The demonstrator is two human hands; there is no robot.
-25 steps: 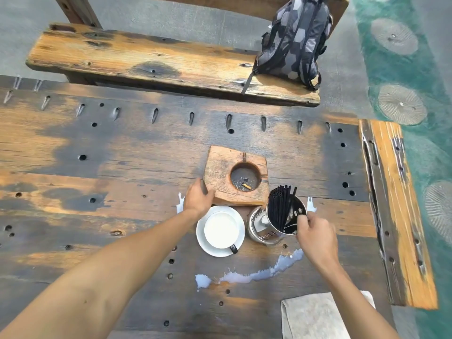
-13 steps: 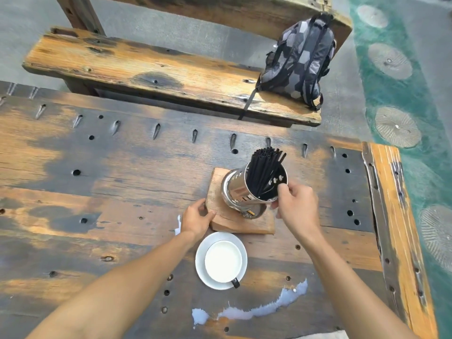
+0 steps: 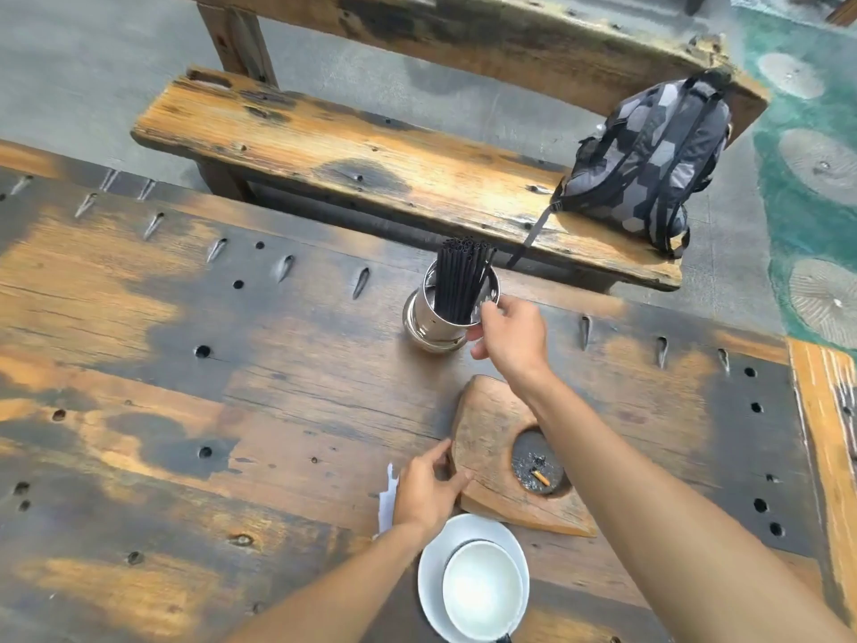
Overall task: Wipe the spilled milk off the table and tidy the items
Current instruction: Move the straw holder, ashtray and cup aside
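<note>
Beyond the right hand (image 3: 508,338), the steel straw holder (image 3: 447,313) stood on the table (image 3: 232,410), pinched at its rim by thumb and fingers.

From the head view, the left hand (image 3: 429,491) gripped the near corner of the wooden ashtray block (image 3: 491,457), fingers curled round its edge, hiding part of a milk splash (image 3: 386,496). The cup (image 3: 482,589) on its saucer (image 3: 429,568), just below that hand, was cut off at the frame's bottom. The long milk streak and cloth lay out of view. Half a second earlier the holder hung over the block; now it sat farther out, near the bench (image 3: 371,169) with the backpack (image 3: 649,169).
</note>
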